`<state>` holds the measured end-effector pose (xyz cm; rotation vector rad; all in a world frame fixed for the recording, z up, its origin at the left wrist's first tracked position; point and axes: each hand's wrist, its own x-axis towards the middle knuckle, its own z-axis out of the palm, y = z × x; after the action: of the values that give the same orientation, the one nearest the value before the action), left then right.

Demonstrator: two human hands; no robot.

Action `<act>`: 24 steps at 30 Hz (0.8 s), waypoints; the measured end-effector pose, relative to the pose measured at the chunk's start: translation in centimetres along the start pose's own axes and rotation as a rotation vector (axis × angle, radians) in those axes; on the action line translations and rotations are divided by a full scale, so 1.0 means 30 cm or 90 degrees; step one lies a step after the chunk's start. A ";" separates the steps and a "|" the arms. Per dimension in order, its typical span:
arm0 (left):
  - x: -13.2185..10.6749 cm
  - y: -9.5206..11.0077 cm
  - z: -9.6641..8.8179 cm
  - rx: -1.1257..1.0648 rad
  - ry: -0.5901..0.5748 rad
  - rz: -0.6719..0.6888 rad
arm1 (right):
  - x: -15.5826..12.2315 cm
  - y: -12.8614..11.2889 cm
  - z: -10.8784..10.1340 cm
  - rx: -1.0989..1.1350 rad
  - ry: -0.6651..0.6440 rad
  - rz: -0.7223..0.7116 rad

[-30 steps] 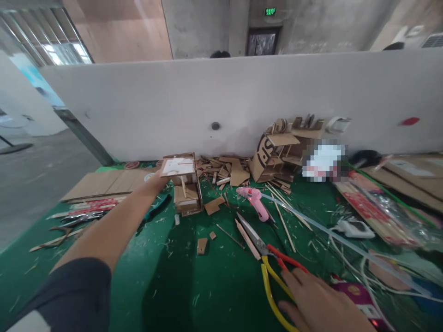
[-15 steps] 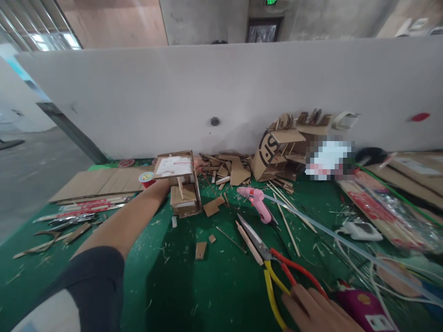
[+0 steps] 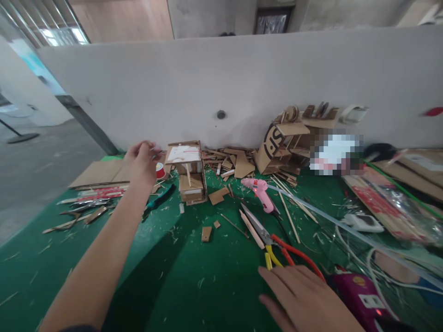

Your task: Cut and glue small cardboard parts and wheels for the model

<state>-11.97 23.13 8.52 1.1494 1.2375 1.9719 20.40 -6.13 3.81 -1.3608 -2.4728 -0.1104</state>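
Note:
My left hand [image 3: 141,160] hangs just left of a small cardboard model house [image 3: 188,171] with a white top panel, not touching it. Its fingers are curled into a pinch, and whatever they hold is too small to make out. A small red roll [image 3: 160,171] sits between that hand and the model. My right hand [image 3: 304,299] lies flat on the green mat [image 3: 194,286] at the bottom right, fingers stretched out, covering the ends of the yellow and red handles of a pair of shears [image 3: 268,240].
A pink glue gun [image 3: 259,191] lies behind the shears, with sticks and cardboard scraps [image 3: 235,166] around it. A larger cardboard model [image 3: 287,143] leans on the white partition [image 3: 242,83]. A purple device [image 3: 362,295], cables and a teal-handled tool [image 3: 159,197] also lie on the mat.
My left hand has drawn back from the cardboard model, moved left and lifted, fingers now pinched. My right hand has slid further over the shears' handles.

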 end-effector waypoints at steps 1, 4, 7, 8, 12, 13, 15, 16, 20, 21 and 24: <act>-0.028 0.016 -0.037 -0.025 0.025 -0.017 | 0.014 -0.010 -0.007 0.006 -0.010 -0.006; -0.195 0.069 -0.129 -0.047 0.080 -0.035 | 0.052 -0.031 -0.022 0.067 -0.030 -0.005; -0.463 0.118 -0.163 0.096 -0.016 -0.041 | 0.096 -0.036 -0.019 0.226 -0.054 0.066; -0.558 0.131 -0.159 0.141 -0.130 -0.074 | 0.113 -0.036 -0.012 0.281 -0.060 0.099; -0.833 0.154 -0.097 0.086 -0.510 -0.260 | 0.173 -0.027 0.047 0.443 -0.055 0.069; -0.863 0.152 -0.081 0.065 -0.527 -0.298 | 0.182 -0.023 0.067 0.471 -0.036 0.059; -0.882 0.141 -0.064 0.042 -0.536 -0.342 | 0.187 -0.013 0.105 0.499 0.004 0.056; -0.876 0.134 -0.065 0.059 -0.538 -0.333 | 0.186 -0.008 0.121 0.505 0.030 0.058; -0.812 0.103 -0.112 0.395 -0.478 -0.038 | 0.169 0.002 0.158 0.587 0.040 0.189; -0.796 0.095 -0.126 0.499 -0.436 0.051 | 0.167 0.002 0.163 0.627 0.033 0.240; -0.768 0.066 -0.152 0.720 -0.437 0.171 | 0.166 0.002 0.184 0.718 0.039 0.346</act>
<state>-4.62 2.15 0.64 2.3361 1.8444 0.6993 16.65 -0.86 0.13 -1.3085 -1.4954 1.1353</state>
